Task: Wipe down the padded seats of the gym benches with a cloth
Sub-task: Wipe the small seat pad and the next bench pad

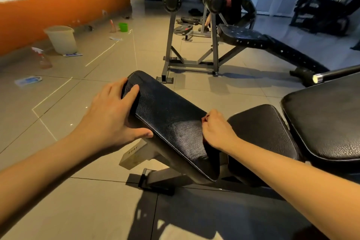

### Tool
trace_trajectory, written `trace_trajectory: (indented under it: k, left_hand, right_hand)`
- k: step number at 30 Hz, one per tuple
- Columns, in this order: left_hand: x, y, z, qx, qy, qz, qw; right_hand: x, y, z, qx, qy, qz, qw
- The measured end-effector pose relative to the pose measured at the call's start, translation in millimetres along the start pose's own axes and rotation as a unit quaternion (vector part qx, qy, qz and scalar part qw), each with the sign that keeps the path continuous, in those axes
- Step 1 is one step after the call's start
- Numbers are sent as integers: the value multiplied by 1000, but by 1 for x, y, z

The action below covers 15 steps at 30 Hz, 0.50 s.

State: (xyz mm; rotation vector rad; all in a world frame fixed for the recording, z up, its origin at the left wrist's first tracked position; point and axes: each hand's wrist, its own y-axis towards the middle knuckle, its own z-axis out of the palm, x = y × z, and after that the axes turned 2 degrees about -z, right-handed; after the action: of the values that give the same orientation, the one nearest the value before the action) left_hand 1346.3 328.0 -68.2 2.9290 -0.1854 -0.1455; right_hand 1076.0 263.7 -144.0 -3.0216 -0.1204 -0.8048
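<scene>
Left hand [109,115]: grips seat pad [171,121] at its left edge.
Right hand [216,132]: curled on red cloth [205,118], seemingly.
Next: start your wipe across.

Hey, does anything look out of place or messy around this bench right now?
Yes. Flat blue-and-white packets lie scattered on the floor tiles at left, near a spray bottle and a bucket by the orange wall. Weight plates lie loose behind the rack. The pad being held looks undamaged.
</scene>
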Motion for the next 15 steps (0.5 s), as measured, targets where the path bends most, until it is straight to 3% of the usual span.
trace_trajectory:
  k: [6, 12, 15]
  left_hand:
    - [1, 1, 1, -4, -2, 7, 1000]
    - [2, 1, 1, -5, 10, 10, 1000]
    - [0, 2, 0, 0, 10, 6, 1000]
  right_hand:
    - [38, -36, -7, 46, 89, -159, 982]
    - [-5, -4, -17, -40, 31, 30, 998]
    - [13, -15, -14, -13, 104, -24, 994]
